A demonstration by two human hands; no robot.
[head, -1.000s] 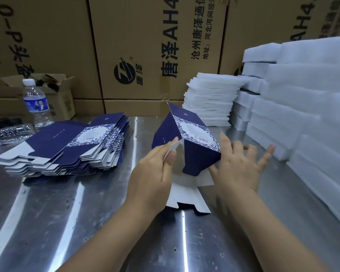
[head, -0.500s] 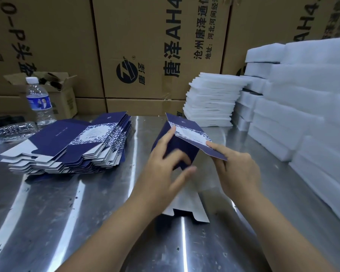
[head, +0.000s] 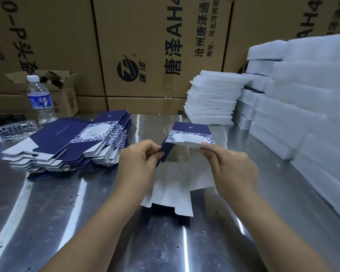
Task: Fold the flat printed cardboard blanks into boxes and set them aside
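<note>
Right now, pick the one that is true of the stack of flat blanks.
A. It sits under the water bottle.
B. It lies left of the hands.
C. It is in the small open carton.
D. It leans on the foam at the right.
B: the stack of blanks lies on the steel table left of both hands, the left hand and the right hand, which hold one blank between them.

The blank [head: 188,134] has swung round — both hands [head: 139,163] now pinch its opened side walls.

Bare forearms, unadorned hands [head: 137,161]
</note>
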